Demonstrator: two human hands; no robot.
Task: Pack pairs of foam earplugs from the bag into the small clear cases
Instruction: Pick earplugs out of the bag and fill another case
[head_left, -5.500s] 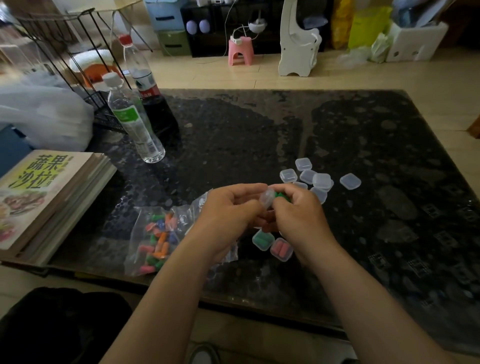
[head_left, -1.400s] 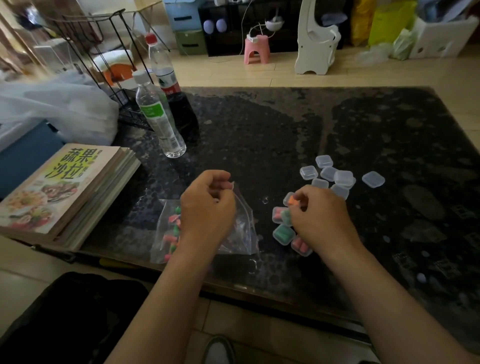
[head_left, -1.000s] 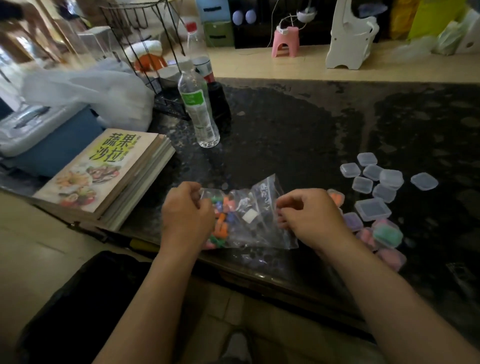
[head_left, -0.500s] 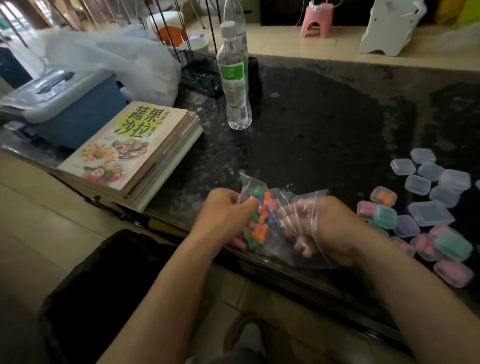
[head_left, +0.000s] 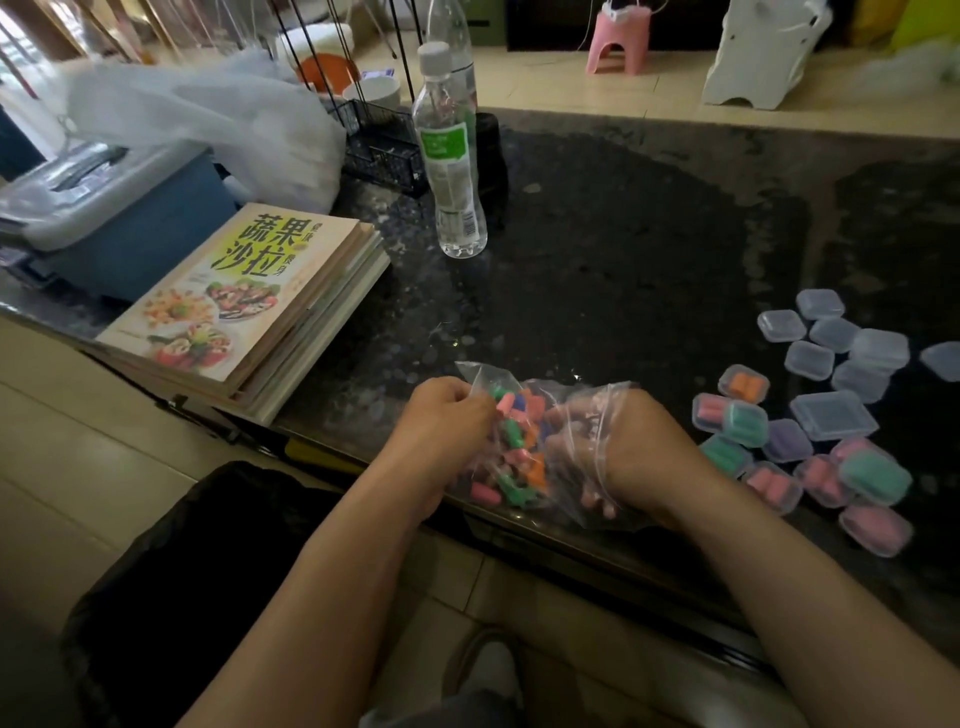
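The left hand (head_left: 447, 423) pinched the clear plastic bag (head_left: 480, 371) by its rim, keeping the mouth open for the right hand (head_left: 631, 441), which was buried among the foam earplugs (head_left: 511, 452). Through the plastic, I could not tell whether it had pinched any. Filled cases (head_left: 748, 423) and empty cases (head_left: 831, 338) lay near, to the right, within reach.

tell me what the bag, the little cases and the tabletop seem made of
Bag: thin clear plastic film, glossy, crinkled and see-through. Cases: rigid translucent plastic, slightly frosted. Tabletop: dark, speckled and glossy with reflections; glass or polished stone, unclear which.
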